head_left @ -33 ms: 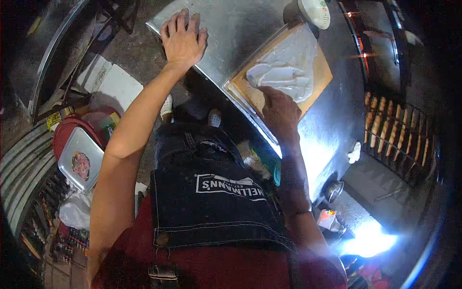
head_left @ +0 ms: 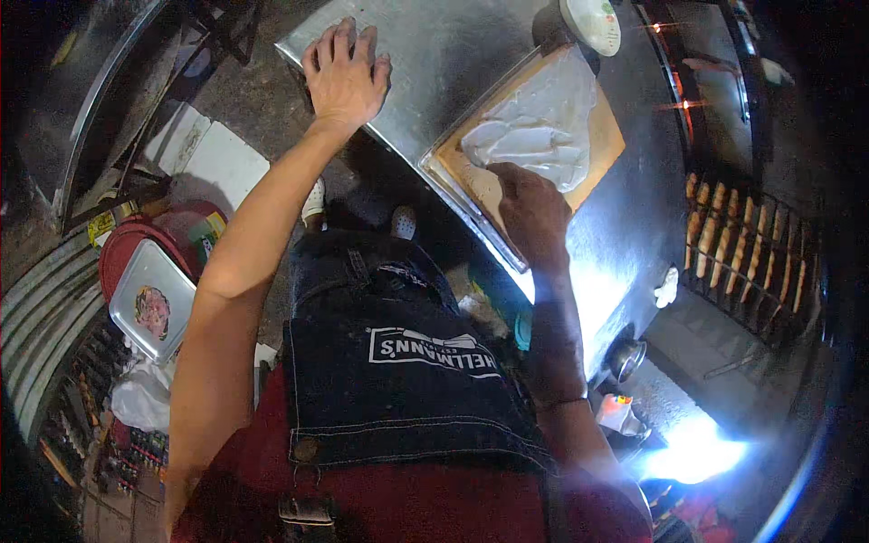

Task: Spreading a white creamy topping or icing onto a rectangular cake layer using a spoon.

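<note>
Far off to the left of my hands, down at floor level, I see a metal tray [head_left: 149, 312] lying on a red container [head_left: 127, 253]. My left hand [head_left: 344, 72] lies flat, palm down and fingers spread, on the near corner of the metal surface [head_left: 453, 63]; it holds nothing. To the right of it, between my two hands but nearer the right one, a wooden board [head_left: 471, 176] sits in a shallow metal pan on that same surface. On the board lies a thin white sheet of dough [head_left: 543, 136], spread out and wrinkled. My right hand [head_left: 534, 213] rests on the board at the sheet's near edge, fingers curled down and touching the dough; I cannot tell whether it pinches the sheet or only presses on it. Beyond the board, above my right hand, stands a small white bowl [head_left: 590, 23]. Further right, well apart from both hands, rows of pale pieces lie on a grill rack [head_left: 751, 253].
</note>
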Motion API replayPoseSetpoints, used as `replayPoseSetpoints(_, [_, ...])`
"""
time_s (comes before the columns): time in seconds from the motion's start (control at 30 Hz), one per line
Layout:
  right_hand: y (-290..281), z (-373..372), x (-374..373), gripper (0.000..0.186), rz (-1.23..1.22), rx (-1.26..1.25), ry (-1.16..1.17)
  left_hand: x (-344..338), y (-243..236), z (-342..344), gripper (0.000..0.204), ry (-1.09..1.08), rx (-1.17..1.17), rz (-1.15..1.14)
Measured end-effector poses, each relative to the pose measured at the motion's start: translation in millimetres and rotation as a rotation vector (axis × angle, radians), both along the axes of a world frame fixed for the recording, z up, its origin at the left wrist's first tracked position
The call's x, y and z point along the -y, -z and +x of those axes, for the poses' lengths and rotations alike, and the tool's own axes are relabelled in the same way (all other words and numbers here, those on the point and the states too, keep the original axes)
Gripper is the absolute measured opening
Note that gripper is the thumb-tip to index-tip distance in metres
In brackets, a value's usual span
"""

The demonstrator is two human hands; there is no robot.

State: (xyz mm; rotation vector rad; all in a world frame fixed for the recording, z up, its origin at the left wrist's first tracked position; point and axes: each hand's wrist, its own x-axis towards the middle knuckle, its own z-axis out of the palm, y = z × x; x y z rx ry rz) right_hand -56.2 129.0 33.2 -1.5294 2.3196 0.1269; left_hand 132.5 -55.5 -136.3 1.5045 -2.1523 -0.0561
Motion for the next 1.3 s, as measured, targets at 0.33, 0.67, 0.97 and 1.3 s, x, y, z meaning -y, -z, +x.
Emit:
replayPoseSetpoints(0.33, [17.3,13.6,5.6,0.034,-0.053,-0.095,-0.032,5.4,1.7,-8.1,0.052,0.007,-0.004,-0.008])
replayPoseSetpoints(0.67, [30.2,-165.4,-50.0,0.028,-0.383,0.394,0.268,5.3,-1.7,-0.6,0.053,-0.025,0.119,-0.013])
replayPoseSetpoints(0.97, [71.7,-274.8,-50.3,0.027,-0.402,0.497,0.207,6.0,-1.9,-4.8,0.053,-0.045,0.142,0.010])
replayPoseSetpoints(1.3, [68.1,-209.5,-49.0,0.028,-0.254,0.515,0.060,6.7,-1.1,-6.4,0.054,-0.066,0.120,0.032])
